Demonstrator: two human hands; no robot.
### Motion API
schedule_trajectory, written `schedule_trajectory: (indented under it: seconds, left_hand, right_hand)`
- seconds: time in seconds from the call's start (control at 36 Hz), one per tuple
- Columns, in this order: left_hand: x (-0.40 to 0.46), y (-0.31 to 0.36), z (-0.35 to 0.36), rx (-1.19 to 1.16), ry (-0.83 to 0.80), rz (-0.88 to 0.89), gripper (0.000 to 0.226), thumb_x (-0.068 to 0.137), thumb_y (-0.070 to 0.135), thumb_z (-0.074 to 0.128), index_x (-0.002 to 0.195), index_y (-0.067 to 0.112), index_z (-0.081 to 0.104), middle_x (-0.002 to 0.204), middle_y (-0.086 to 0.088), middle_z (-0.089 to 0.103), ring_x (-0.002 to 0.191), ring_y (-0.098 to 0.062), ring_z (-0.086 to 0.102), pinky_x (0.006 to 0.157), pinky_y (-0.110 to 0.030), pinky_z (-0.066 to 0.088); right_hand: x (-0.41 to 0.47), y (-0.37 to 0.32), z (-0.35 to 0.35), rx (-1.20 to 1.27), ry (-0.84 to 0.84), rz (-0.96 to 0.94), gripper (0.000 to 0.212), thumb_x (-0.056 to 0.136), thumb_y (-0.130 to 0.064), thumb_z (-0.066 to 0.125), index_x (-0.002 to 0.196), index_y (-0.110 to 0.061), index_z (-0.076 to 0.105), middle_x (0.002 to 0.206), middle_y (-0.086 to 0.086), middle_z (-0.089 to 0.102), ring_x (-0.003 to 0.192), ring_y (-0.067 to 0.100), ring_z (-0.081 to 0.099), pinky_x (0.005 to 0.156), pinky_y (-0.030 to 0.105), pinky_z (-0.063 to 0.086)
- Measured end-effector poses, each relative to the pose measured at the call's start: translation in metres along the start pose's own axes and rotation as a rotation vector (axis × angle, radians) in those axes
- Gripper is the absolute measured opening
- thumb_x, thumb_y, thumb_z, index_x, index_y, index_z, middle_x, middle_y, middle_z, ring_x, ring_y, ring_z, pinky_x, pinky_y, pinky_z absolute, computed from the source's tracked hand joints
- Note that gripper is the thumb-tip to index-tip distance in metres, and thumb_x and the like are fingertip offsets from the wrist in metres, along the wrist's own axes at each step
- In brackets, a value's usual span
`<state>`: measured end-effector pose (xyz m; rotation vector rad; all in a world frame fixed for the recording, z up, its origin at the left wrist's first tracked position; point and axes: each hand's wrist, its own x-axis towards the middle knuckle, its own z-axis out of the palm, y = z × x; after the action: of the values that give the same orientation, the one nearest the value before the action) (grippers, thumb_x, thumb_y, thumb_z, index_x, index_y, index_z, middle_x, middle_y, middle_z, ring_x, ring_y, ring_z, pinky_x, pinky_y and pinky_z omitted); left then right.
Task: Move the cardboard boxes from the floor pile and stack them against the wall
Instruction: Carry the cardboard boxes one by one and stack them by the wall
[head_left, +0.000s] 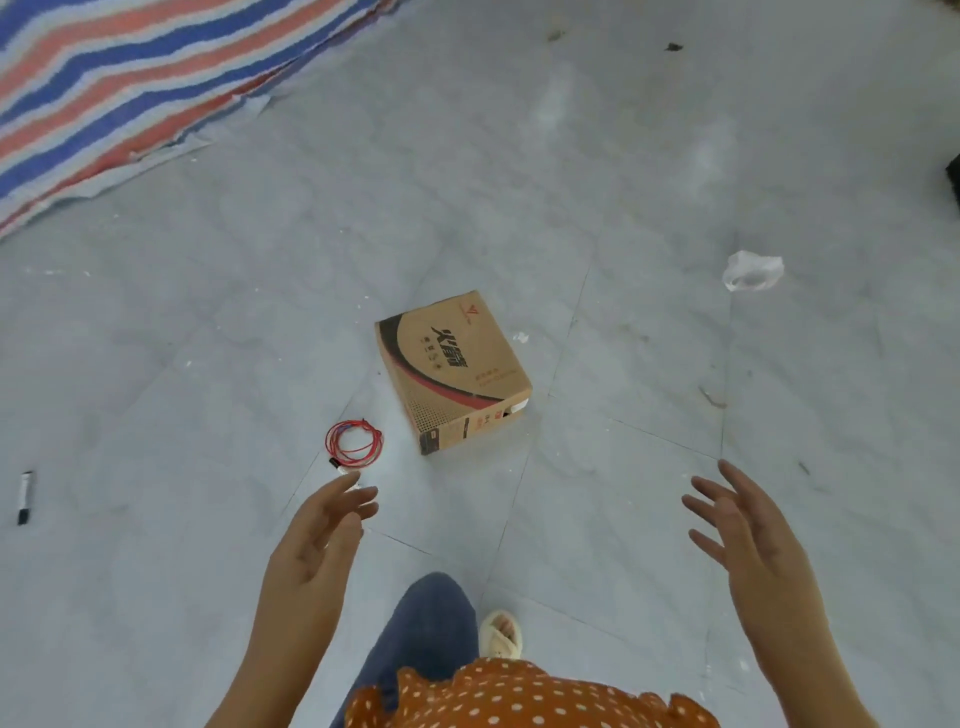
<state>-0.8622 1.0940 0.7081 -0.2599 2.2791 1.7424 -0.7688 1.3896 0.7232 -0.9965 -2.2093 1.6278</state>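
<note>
Both hands, left hand (317, 535) and right hand (743, 525), reach out with fingers spread wide, holding nothing, toward a cardboard box (453, 370) lying on the floor (597, 182) just ahead.

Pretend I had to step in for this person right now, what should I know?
Left hand: open, holding nothing, raised above the floor.
Right hand: open, holding nothing, fingers spread.
One printed cardboard box lies flat on the grey floor tiles, ahead of both hands, touched by neither.
A coil of red wire lies just left of the box, apart from it; a crumpled plastic bag lies further right.
Done: cannot tell; no wall or stack is in view.
Left: pick up this box and stack it against the wall.
</note>
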Motion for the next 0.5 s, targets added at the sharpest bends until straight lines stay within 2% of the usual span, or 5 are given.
schedule_trajectory:
  seconds: [0.08,0.17,0.28,0.39,0.5]
  left_hand:
    - [0.029,0.005,0.008,-0.018,0.085,-0.047,0.030,0.080,0.039,0.050,0.109,0.036,0.058,0.105,0.016,0.068,0.105,-0.018,0.064,0.098,-0.044,0.048]
    - [0.069,0.003,0.021,-0.047,0.132,-0.111,0.017,0.094,0.022,0.057,0.107,0.033,0.058,0.111,0.001,0.068,0.108,-0.022,0.062,0.100,-0.049,0.046]
    - [0.132,0.014,0.040,-0.023,0.139,-0.156,0.023,0.098,0.015,0.043,0.114,0.027,0.055,0.120,-0.005,0.063,0.109,-0.024,0.060,0.100,-0.046,0.046]
    - [0.190,0.037,0.055,-0.045,0.159,-0.169,0.021,0.098,0.016,0.047,0.112,0.029,0.056,0.117,-0.004,0.064,0.107,-0.018,0.061,0.100,-0.046,0.046]
    - [0.232,0.046,0.061,-0.014,0.118,-0.188,0.022,0.097,0.022,0.051,0.118,0.027,0.056,0.118,0.000,0.064,0.109,-0.017,0.061,0.102,-0.047,0.046]
  right_hand:
    - [0.048,-0.013,0.015,0.008,-0.073,0.013,0.084,0.048,-0.094,0.053,0.117,-0.047,0.051,0.116,-0.011,0.065,0.104,0.001,0.064,0.082,0.018,0.054]
    - [0.096,-0.016,0.037,-0.039,-0.119,0.042,0.065,0.063,-0.085,0.054,0.116,-0.048,0.050,0.117,-0.012,0.064,0.104,-0.001,0.063,0.087,0.022,0.054]
    - [0.155,-0.027,0.062,-0.072,-0.154,0.070,0.035,0.089,-0.042,0.046,0.124,-0.041,0.047,0.119,-0.015,0.061,0.105,0.002,0.063,0.099,0.043,0.049]
    - [0.210,-0.050,0.083,-0.127,-0.208,0.111,0.051,0.075,-0.066,0.048,0.120,-0.043,0.048,0.117,-0.018,0.059,0.108,0.008,0.062,0.097,0.037,0.049]
    - [0.265,-0.059,0.098,-0.252,-0.269,0.109,0.038,0.087,-0.045,0.040,0.124,-0.040,0.042,0.122,-0.012,0.056,0.114,0.015,0.058,0.104,0.045,0.044]
